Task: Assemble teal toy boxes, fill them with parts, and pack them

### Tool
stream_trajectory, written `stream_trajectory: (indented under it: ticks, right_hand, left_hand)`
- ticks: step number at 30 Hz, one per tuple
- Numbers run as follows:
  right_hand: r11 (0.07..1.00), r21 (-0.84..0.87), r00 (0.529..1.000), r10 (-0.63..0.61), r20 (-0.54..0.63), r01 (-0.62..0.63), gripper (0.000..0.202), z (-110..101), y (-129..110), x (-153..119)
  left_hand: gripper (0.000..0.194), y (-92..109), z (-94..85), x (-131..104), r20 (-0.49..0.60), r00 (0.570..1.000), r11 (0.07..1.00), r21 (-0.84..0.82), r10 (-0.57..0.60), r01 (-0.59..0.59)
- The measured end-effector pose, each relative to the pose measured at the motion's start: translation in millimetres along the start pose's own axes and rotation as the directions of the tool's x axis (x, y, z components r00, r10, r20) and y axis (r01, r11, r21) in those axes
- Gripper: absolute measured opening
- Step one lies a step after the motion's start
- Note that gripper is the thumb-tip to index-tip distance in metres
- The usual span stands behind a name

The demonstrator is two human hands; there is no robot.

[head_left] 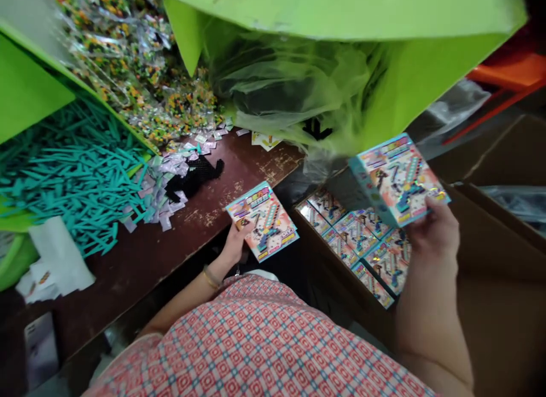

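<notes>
My left hand (236, 242) grips the lower left edge of a colourful printed box (269, 223), held in front of my body by the table's edge. On the right, my right hand (437, 226) is closed on the lower edge of a similar box (401, 178) with teal sides, raised above an open cardboard carton (318, 246). Rows of matching boxes (360, 232) lie inside the carton, partly hidden behind my right hand's box and forearm.
A dark red table (200, 215) bears teal sticks (77, 169), small packets (164, 212), a black mesh piece (194, 178) and white papers (63, 257). Green bins (409, 95) hang over its far side. A phone-like object (41, 348) lies lower left.
</notes>
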State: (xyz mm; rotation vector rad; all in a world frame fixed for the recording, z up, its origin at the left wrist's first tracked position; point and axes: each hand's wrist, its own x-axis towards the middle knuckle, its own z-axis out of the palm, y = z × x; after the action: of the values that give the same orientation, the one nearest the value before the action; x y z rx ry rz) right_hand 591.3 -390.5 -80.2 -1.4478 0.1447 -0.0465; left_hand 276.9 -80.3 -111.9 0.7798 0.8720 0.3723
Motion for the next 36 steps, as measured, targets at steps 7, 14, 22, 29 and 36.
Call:
stream_trajectory:
  ticks: [7, 14, 22, 29, 36]
  right_hand:
    - [0.961, -0.271, 0.946, 0.143, 0.29, -0.062, 0.06, 94.8, 47.9, -212.4]
    - [0.961, -0.177, 0.743, -0.041, 0.668, 0.212, 0.07, 106.5, 47.2, -189.4]
    - [0.272, -0.897, 0.937, -0.131, 0.324, 0.349, 0.073, 82.2, 50.8, 35.0]
    - [0.238, -0.957, 0.986, -0.046, 0.16, 0.166, 0.072, 82.5, 74.0, 107.8]
    - [0.181, -0.956, 0.973, -0.066, 0.223, 0.231, 0.075, 70.8, 65.7, 89.7]
  left_hand:
    - [0.083, -21.1, 8.7, 19.4, 0.075, 0.989, 0.988, -0.095, 0.128, -0.121]
    - [0.087, -4.3, -48.3, 35.1, 0.196, 0.98, 0.999, -0.035, 0.038, -0.032]
    - [0.057, -18.8, -94.4, 18.4, 0.34, 0.836, 0.9, 0.098, -0.431, 0.425]
    - [0.047, -28.8, -96.5, 25.0, 0.363, 0.732, 0.812, 0.152, -0.576, 0.563]
    - [0.048, -26.3, -79.0, 32.9, 0.48, 0.617, 0.761, 0.189, -0.623, 0.621]
